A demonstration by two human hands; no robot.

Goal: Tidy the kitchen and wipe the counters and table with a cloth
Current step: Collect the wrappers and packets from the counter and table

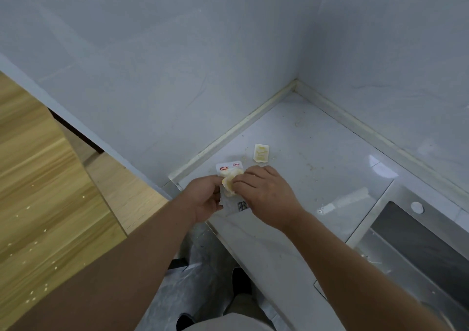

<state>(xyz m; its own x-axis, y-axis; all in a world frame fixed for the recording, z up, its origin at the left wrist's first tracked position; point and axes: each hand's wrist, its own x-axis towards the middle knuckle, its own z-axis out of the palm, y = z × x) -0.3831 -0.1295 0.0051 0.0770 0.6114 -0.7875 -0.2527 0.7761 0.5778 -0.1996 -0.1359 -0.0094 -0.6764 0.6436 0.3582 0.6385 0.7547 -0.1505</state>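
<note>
Both hands work on one white wrapper (230,169), held just above the counter's (317,153) near-left corner. The left hand (203,200) grips its left edge with curled fingers. The right hand (266,191) is curled onto its right side, fingertips closing on a yellowish lump (229,184) that sits in the wrapper. The red logo end points to the wall, and the barcode end hangs towards the person.

This looks like the tidying step: litter is being gathered before any wiping. No cloth is in view, so wiping has likely not begun here.

A second, smaller packet (262,153) lies flat on the counter just beyond the right hand, apart from it and smeared yellow inside. Whether it holds anything more than residue, I cannot tell. Crumbs (299,123) are scattered across the counter towards the corner.

The next move probably calls for bunching the wrapper round its lump so nothing spills. One hand would then be free for the packet — both need a bin, and none shows.

To the right, the sink (418,241) is sunk into the counter, and its dark basin shows no clear contents. To the left, the wooden table (50,178) is speckled with pale crumbs — it will need the cloth too.
</note>
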